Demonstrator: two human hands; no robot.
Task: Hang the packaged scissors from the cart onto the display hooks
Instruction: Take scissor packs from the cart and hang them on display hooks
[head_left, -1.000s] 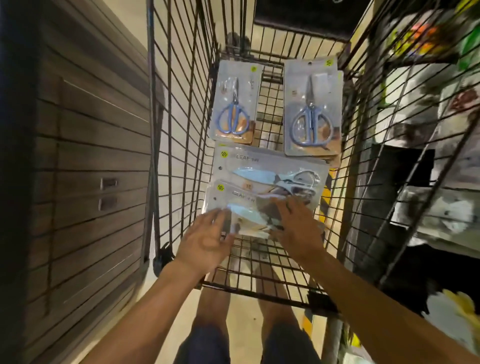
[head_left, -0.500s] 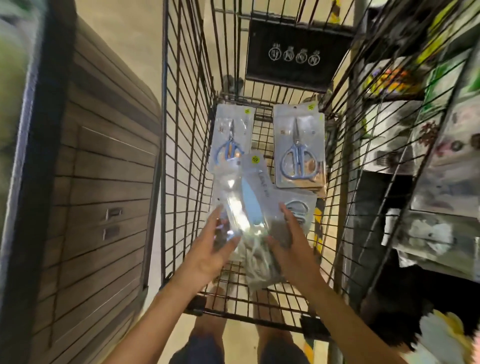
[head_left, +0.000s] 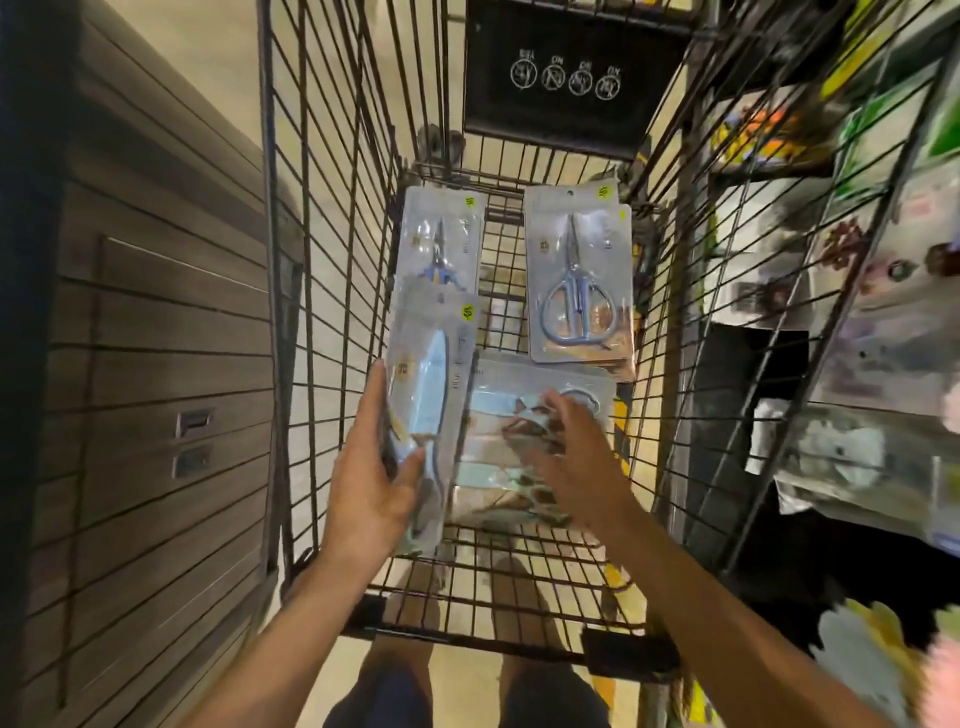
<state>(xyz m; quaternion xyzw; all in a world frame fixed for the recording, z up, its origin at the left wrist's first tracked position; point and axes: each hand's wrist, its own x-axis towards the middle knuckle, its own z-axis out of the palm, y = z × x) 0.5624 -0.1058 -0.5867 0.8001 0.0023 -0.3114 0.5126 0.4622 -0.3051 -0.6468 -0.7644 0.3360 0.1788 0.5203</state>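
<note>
The left hand (head_left: 371, 488) is gripping a clear pack of light-blue scissors (head_left: 431, 410) by its lower half, thumb lying across the front and fingers running up along the pack's left edge; the pack is standing nearly upright inside the wire cart (head_left: 332, 270), close to the left wall of the basket, with its yellow price sticker at the top right corner. The right hand (head_left: 574, 457) is reaching down over a stack of similar packs (head_left: 498, 415) lying flat on the cart floor, its fingers spread and slightly bent with the tips touching the top pack; whether they are pinching it I cannot tell, as the hand is blurred. Further back, two more packs are lying on the floor of the basket: a blue-handled pair (head_left: 441, 244), partly covered by the held pack's upper edge, and a stack topped by a grey-handled pair (head_left: 576, 280) near the right wall. A strip of bare grid is showing between those two rear packs, and another between the stack and the cart's near rim. A dark slatted panel (head_left: 145, 364) is standing just beside the cart's left wall, and a wire display rack (head_left: 841, 291) loaded with goods is crowding the right wall.
</note>
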